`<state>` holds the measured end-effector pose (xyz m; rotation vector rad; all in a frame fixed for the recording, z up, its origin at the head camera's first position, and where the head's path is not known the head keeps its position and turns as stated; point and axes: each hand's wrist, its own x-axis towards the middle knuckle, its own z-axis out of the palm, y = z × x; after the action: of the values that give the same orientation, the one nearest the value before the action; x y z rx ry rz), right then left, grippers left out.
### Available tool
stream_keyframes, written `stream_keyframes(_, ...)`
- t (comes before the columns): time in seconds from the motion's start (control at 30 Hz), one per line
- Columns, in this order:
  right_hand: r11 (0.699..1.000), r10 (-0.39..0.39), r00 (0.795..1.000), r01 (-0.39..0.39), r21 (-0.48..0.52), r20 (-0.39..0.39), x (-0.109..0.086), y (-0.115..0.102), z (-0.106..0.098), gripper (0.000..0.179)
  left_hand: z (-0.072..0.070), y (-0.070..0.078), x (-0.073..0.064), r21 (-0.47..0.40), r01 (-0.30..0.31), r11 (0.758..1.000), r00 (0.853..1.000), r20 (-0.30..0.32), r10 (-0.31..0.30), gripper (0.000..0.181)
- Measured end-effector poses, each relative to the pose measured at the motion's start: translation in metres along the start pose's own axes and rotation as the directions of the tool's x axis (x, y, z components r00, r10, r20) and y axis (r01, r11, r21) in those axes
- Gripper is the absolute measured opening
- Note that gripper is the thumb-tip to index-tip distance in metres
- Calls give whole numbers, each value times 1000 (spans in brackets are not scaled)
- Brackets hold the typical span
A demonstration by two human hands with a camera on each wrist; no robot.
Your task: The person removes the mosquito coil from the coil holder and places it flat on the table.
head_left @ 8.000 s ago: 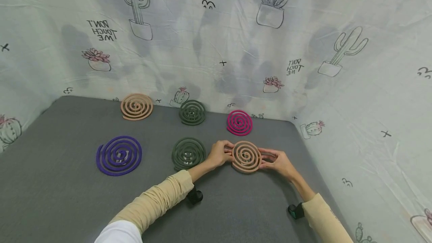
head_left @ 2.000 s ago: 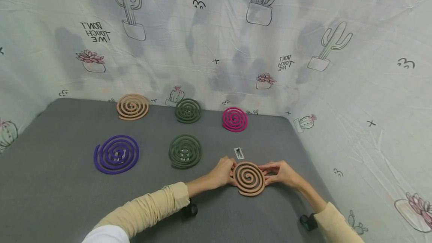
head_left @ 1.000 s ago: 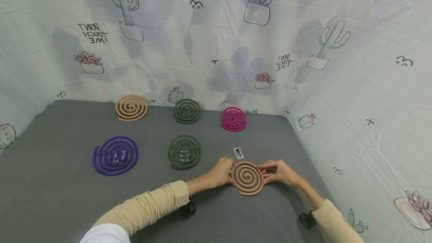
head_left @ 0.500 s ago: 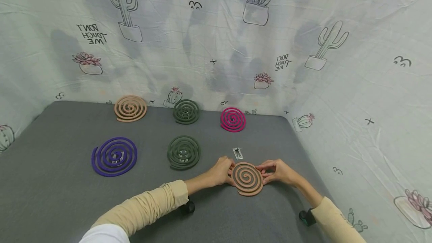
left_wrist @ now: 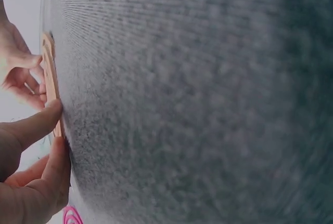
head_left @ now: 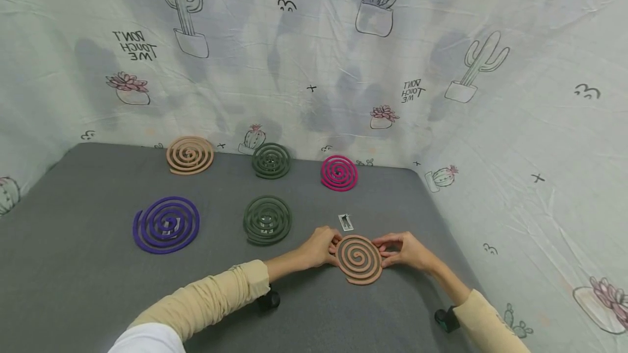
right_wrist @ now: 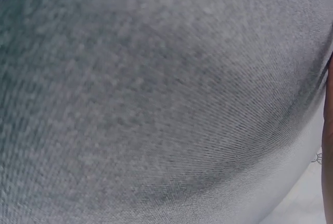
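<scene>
In the head view a tan mosquito coil (head_left: 357, 257) lies flat and low at the table's right side, between both hands. My left hand (head_left: 321, 247) pinches its left edge, and my right hand (head_left: 406, 250) holds the opposite edge with thumb and fingers. Seen edge-on in the left wrist view, the tan coil (left_wrist: 50, 78) is close to the table surface, with the left thumb (left_wrist: 44, 122) and fingers on its rim. Just behind the coil is a small metal coil stand (head_left: 349, 227). The right wrist view shows mostly table and a strip of hand (right_wrist: 328, 146).
Several other coils lie on the grey table (head_left: 88, 287): a purple coil (head_left: 169, 223) and a dark green coil (head_left: 266, 199) to the left, with tan (head_left: 189, 154), green (head_left: 271, 160) and pink (head_left: 339, 172) ones along the back. A printed cloth (head_left: 314, 59) hangs behind.
Eight seconds ago both hands held the tan coil farther back, over the stand's spot. It is now nearer the body and the stand shows. Little has moved over the last two seconds.
</scene>
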<state>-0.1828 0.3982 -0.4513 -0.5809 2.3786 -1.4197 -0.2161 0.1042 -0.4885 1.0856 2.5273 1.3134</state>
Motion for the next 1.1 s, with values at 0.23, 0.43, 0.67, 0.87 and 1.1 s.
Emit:
stream_keyframes(0.23,998,-40,997,43,43,-69,-2,-2,3,50,-29,18,-11,-142,34,989,998,61,-26,42)
stream_keyframes(0.43,990,-105,972,123,75,-211,-3,-12,12,44,-40,14,-18,-203,3,979,999,46,6,37)
stream_keyframes(0.67,955,-236,936,273,116,-262,11,-18,32,38,-57,13,-29,-279,18,960,1000,-13,-22,35)
stream_keyframes(0.87,946,-238,929,288,149,-283,23,-22,46,35,-71,9,-38,-329,19,944,996,-72,-45,35)
stream_keyframes(1.1,951,-228,943,269,151,-242,39,-36,56,37,-94,0,-50,-369,17,929,991,-119,-66,38)
